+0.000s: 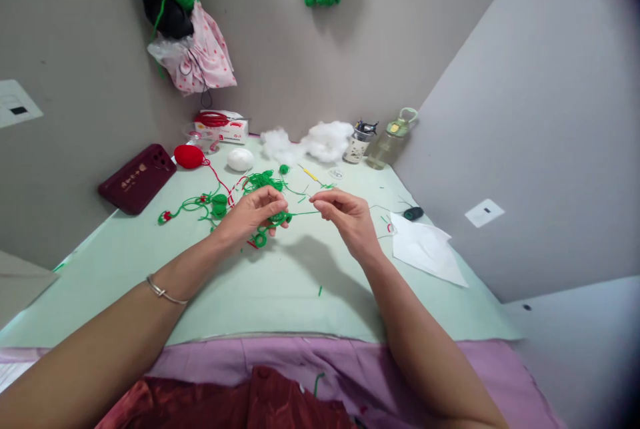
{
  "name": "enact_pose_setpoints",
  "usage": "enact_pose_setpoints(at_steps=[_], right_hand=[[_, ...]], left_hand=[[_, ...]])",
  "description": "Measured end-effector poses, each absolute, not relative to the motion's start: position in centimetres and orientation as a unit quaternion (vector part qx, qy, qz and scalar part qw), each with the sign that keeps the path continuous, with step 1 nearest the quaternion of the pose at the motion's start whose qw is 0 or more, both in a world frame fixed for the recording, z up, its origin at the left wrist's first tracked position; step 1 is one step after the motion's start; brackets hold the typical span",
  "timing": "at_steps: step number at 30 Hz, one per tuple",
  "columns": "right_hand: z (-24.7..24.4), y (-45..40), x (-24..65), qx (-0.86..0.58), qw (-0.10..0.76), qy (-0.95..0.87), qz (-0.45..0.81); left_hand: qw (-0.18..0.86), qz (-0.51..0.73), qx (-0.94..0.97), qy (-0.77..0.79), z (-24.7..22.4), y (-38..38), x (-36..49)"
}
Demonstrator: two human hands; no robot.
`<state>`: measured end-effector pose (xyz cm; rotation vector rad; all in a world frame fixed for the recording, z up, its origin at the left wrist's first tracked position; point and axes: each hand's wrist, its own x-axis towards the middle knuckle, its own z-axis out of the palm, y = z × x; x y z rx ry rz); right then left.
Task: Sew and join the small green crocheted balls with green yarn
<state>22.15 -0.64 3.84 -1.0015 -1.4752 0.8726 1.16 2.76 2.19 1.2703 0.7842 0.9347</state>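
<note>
My left hand (263,208) has its thumb and fingers closed on a small green crocheted piece (281,218), most of it hidden by the fingers. A strand of green yarn (304,213) runs from that piece to the right. To the right, my right hand (343,210) is pinched, with a thin, needle-like thing (309,196) at its fingertips; it is too small to make out well. Beyond my left hand lies a tangle of green yarn (263,181). A green ring (259,240) rests on the table just below the left fingers.
Behind the hands are a red yarn ball (189,156), a white ball (241,160), white stuffing (327,141) and a yellow-handled hook (310,174). A phone (137,179) leans at the left. At the right are a bottle (390,142), white sheets (425,246) and a dark thread spool (413,213).
</note>
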Motion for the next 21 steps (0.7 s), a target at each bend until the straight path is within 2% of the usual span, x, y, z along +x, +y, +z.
enact_pose_setpoints(at_steps=[11, 17, 21], right_hand=[[3.6, -0.96, 21.62, -0.436, 0.502, -0.655, 0.36], [3.4, -0.95, 21.59, -0.447, 0.507, -0.696, 0.241], [3.56, -1.14, 21.48, -0.451, 0.486, -0.715, 0.223]], left_hand=[[0.723, 0.369, 0.523, 0.26, 1.54, 3.3, 0.65], [0.709, 0.4, 0.52, 0.261, 1.41, 3.41, 0.64], [0.711, 0.407, 0.517, 0.248, 1.21, 3.71, 0.66]])
